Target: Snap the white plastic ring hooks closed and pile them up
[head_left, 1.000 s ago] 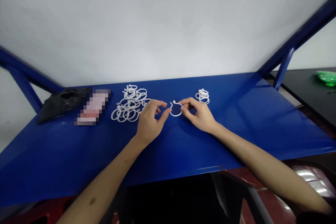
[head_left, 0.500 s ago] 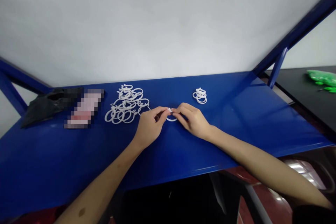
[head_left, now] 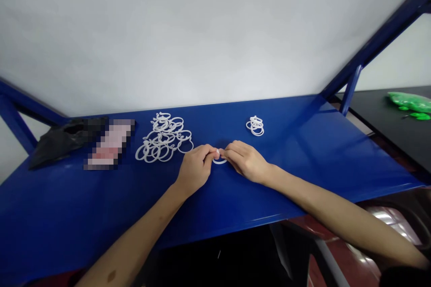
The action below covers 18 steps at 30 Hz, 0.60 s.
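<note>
Between my two hands, over the middle of the blue table, is a white plastic curtain ring (head_left: pixel 220 162). My left hand (head_left: pixel 197 166) pinches its top from the left between thumb and forefinger. From the right, my right hand (head_left: pixel 246 160) pinches the same ring, fingertips almost meeting those of the left. The fingers cover most of the ring's top; its lower curve shows below them. A spread pile of white rings with small eyelets (head_left: pixel 163 139) lies left of my left hand. Beyond my right hand sits a smaller stack of white rings (head_left: pixel 256 125).
The blue table (head_left: pixel 215 206) has a raised frame on both sides and a pale wall behind. At the left lie a black plastic bag (head_left: pixel 57 143) and a blurred pinkish packet (head_left: pixel 112 143). A green bag (head_left: pixel 409 102) rests on a black table at the far right.
Both hands still pinch the ring, with the fingertips drawn slightly closer around it. The whole view has shifted a little; the ring piles stay put on the table.
</note>
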Available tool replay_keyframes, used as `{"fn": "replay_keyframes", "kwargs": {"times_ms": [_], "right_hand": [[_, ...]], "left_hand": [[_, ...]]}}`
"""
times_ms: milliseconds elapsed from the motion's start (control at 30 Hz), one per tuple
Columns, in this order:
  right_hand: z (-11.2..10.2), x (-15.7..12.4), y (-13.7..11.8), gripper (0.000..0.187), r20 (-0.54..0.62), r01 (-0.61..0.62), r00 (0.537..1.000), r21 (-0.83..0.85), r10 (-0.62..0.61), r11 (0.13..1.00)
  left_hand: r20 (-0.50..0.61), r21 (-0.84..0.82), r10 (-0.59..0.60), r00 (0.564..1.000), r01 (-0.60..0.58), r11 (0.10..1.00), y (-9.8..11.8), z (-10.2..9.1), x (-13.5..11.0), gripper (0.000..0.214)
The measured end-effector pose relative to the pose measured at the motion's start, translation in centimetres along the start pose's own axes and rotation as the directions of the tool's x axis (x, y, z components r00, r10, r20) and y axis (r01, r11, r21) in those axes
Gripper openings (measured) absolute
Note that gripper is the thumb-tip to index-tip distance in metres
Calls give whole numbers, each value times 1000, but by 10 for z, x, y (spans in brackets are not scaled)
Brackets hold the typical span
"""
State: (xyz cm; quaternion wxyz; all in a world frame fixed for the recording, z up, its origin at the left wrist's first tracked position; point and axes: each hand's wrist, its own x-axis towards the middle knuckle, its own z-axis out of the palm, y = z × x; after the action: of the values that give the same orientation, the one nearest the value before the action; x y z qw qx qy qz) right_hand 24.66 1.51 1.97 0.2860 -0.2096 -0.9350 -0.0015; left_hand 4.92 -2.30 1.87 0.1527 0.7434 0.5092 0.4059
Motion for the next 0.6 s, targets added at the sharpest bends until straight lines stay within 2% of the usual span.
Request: {"fn": "replay_keyframes", "kwargs": {"times_ms": [100, 200, 233, 267, 333, 400, 433, 500, 600], "right_hand": [[-5, 5, 6, 28, 24, -30, 999, -25, 31, 999], [-21, 9, 24, 25, -45, -208, 978, -58, 206, 976], [-28, 8, 33, 24, -104, -322, 944, -81, 313, 943], [-36, 5, 44, 24, -182, -458, 882, -123, 434, 880], [-52, -5, 67, 26, -311, -702, 709, -216, 633, 679], [-62, -18, 89, 27, -287, -835, 540, -305, 791, 459], [-65, -24, 98, 27, -231, -853, 483, -342, 845, 394], [-66, -33, 110, 26, -131, -859, 414, -383, 901, 340], [-61, -35, 114, 29, -63, -857, 408, -371, 911, 358]], "left_hand": [[24, 67, 35, 999, -37, 997, -3, 1, 5, 16], [4, 245, 91, 996, -89, 965, -8, -6, 11, 17], [-6, 319, 99, 995, -92, 943, -11, -10, 13, 20], [-14, 393, 97, 995, -84, 916, -14, -15, 14, 23], [-14, 538, 58, 998, -42, 842, -19, -25, 16, 26], [3, 650, -1, 1000, -1, 760, -23, -33, 16, 29], [13, 686, -32, 999, 14, 728, -25, -36, 16, 31], [50, 719, -89, 995, 26, 694, -25, -38, 14, 33], [123, 724, -135, 983, 4, 690, -26, -36, 11, 29]]}}
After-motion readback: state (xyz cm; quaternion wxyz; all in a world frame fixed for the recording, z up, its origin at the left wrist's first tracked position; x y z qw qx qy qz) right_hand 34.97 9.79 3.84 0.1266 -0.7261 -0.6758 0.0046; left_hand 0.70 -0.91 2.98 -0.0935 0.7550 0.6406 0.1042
